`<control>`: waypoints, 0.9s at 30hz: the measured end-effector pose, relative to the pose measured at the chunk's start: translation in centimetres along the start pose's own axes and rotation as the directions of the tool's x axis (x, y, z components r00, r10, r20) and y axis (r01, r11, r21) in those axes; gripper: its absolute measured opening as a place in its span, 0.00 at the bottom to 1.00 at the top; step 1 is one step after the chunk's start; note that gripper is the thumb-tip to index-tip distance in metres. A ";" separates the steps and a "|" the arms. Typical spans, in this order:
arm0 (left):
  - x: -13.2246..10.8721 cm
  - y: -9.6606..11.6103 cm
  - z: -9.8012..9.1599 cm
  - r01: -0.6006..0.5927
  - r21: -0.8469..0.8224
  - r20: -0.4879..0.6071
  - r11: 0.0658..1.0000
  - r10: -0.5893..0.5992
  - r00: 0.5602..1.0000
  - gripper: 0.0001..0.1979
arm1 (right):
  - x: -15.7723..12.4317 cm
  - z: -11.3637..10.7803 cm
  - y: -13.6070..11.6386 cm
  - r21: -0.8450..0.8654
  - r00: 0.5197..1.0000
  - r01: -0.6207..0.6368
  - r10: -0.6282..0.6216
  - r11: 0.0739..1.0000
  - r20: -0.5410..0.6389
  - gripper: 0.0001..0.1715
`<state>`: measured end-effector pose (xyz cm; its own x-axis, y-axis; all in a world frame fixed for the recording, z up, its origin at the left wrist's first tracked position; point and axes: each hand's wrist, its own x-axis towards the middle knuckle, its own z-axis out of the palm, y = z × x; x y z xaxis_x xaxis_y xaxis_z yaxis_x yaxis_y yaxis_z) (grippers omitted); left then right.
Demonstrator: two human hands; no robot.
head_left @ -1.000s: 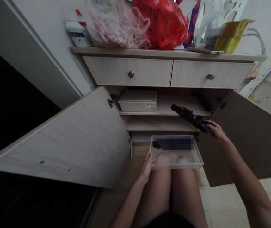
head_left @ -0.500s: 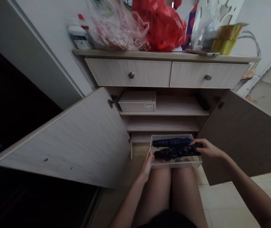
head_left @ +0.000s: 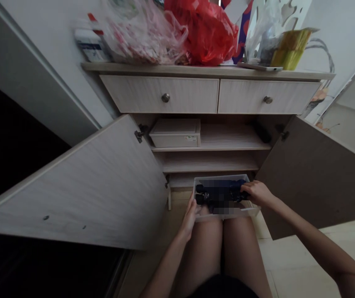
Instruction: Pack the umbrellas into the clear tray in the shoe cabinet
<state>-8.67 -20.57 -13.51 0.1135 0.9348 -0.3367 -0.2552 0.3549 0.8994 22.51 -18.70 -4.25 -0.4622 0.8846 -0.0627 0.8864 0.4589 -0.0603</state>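
Observation:
A clear plastic bin (head_left: 197, 216) rests on my knees in front of an open cabinet. Two dark folded umbrellas (head_left: 206, 193) lie side by side in it, partly blurred. My left hand (head_left: 189, 216) grips the bin's left edge, fingers curled on the rim. My right hand (head_left: 256, 192) is closed round the right end of the umbrellas inside the bin.
The cabinet stands open with its left door (head_left: 80, 186) and right door (head_left: 317, 178) swung wide. A white lidded box (head_left: 175, 133) sits on the upper shelf (head_left: 227, 142). Two shut drawers (head_left: 165, 95) are above. Plastic bags (head_left: 202, 29) crowd the top.
My right hand brought a dark umbrella down from shelf height and laid it in the bin beside the other. The left hand stayed on the bin's edge.

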 end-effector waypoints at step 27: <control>-0.4 0.7 0.5 0.046 0.026 -0.062 0.999 -0.045 0.997 0.32 | 12.4 -3.6 22.5 0.282 0.656 -0.642 0.701 0.713 -0.280 0.35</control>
<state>-8.46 -20.72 -12.60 0.0655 0.9172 -0.3931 -0.2243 0.3974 0.8898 36.85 2.90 -2.75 0.3247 0.9254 0.1952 0.9220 -0.2637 -0.2836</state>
